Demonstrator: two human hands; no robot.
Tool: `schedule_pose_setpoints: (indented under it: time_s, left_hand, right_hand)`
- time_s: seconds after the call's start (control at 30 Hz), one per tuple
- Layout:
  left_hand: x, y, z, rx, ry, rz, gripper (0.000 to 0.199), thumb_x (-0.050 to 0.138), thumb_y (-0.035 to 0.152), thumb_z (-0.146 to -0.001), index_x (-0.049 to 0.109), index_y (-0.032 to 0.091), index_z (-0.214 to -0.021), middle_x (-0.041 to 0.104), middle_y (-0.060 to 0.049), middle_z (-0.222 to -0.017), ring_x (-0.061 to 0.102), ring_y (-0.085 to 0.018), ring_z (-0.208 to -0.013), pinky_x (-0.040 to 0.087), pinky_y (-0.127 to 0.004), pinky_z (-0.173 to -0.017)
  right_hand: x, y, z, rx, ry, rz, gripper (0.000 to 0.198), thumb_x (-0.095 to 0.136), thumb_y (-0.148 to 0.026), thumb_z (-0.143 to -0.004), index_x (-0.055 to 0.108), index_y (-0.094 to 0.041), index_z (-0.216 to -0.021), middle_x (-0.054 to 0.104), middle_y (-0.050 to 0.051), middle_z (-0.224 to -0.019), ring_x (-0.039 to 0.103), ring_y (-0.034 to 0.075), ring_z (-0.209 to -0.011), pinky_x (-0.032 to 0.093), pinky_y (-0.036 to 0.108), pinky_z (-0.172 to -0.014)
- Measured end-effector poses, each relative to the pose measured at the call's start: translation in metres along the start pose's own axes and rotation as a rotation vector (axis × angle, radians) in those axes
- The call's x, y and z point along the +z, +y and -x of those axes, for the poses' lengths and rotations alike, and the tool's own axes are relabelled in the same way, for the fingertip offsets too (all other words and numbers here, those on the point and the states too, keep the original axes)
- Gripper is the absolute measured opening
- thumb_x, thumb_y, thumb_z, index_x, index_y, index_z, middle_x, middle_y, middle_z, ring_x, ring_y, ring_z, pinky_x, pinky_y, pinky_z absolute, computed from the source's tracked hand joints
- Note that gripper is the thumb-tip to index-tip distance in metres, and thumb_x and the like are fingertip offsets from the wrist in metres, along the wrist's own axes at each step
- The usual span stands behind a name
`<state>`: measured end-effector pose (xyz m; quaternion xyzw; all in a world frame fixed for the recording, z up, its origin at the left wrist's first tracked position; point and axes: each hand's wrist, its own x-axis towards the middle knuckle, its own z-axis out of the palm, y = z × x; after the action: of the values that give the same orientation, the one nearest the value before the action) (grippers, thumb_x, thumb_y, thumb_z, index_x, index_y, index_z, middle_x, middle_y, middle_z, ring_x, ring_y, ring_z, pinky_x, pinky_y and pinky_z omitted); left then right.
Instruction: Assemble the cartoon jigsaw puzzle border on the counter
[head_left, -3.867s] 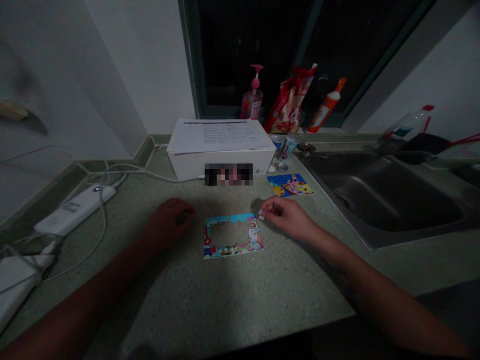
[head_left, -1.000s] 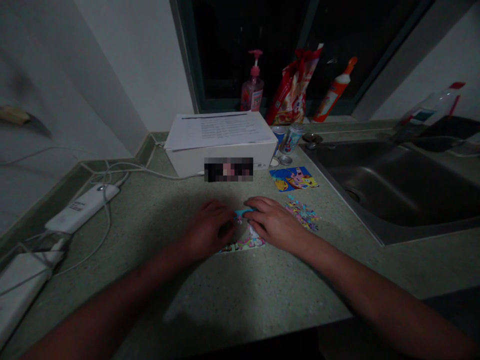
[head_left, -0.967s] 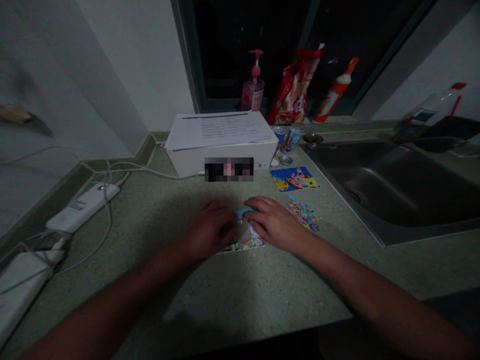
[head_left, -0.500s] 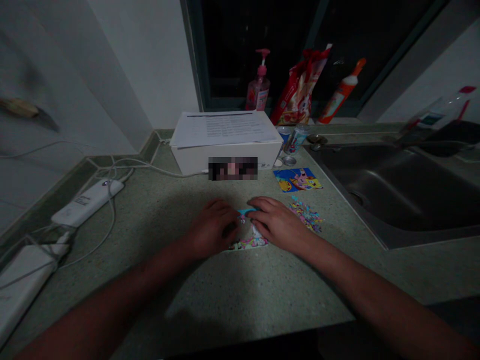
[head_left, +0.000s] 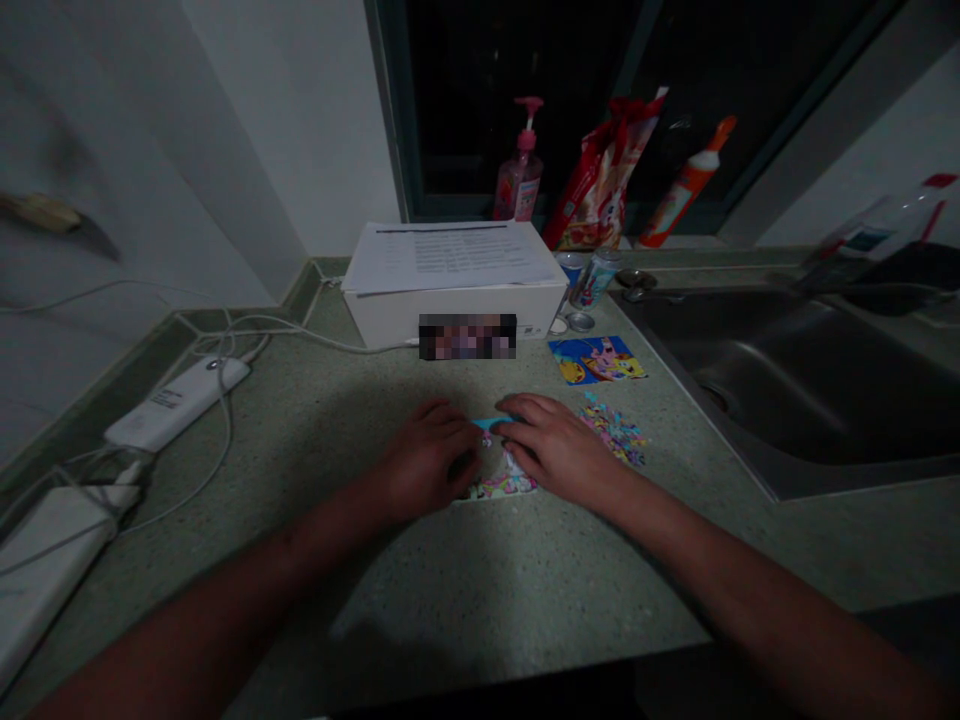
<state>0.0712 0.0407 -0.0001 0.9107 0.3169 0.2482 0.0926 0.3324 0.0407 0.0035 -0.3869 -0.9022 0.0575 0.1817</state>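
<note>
A partly assembled jigsaw puzzle (head_left: 501, 487) lies flat on the counter, with colourful pieces along its edges and bare counter showing in its middle. My left hand (head_left: 429, 458) is curled over its left side, thumb and fingers bent around that edge and hiding it. Across from it, my right hand (head_left: 559, 445) rests palm down on the right side, fingers apart and fingertips on the top and right pieces. A pile of loose puzzle pieces (head_left: 616, 432) lies just right of my right hand. Beyond the pile is a blue cartoon picture card (head_left: 598, 360).
A white box (head_left: 457, 305) topped with printed paper stands behind the puzzle. Cans (head_left: 598, 278) stand beside it. To the right is a metal sink (head_left: 757, 475). White power strips (head_left: 176, 403) and cables lie left. A pump bottle (head_left: 517, 180) and red bag (head_left: 600, 180) stand by the window.
Both hands stay almost where they were on the puzzle, with only a slight shift of the fingers. The whole view has drifted a little.
</note>
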Motion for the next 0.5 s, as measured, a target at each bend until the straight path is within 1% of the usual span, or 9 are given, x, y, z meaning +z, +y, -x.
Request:
schedule_pose_setpoints:
  time_s: [0.17, 0.5]
  left_hand:
    - [0.0018, -0.0009, 0.0014, 0.006, 0.017, -0.009, 0.009, 0.067, 0.02, -0.099, 0.071, 0.026, -0.104, 0.082, -0.005, -0.104, 0.073, -0.028, -0.103, 0.052, -0.056, -0.114]
    - [0.0002, 0.0002, 0.0001, 0.02, 0.002, -0.018, 0.007, 0.067, 0.019, -0.099, 0.071, 0.023, -0.102, 0.081, -0.005, -0.101, 0.072, -0.028, -0.1, 0.052, -0.054, -0.113]
  right_hand:
    - [-0.0007, -0.0002, -0.0001, -0.002, -0.009, 0.007, 0.025, 0.067, -0.018, -0.105, 0.082, -0.025, -0.124, 0.074, 0.013, -0.14, 0.066, 0.033, -0.135, 0.057, 0.058, -0.114]
    - [-0.0016, -0.0004, -0.0004, -0.014, -0.014, 0.02, 0.025, 0.068, -0.017, -0.105, 0.082, -0.022, -0.125, 0.074, 0.015, -0.139, 0.067, 0.034, -0.135, 0.058, 0.057, -0.114]
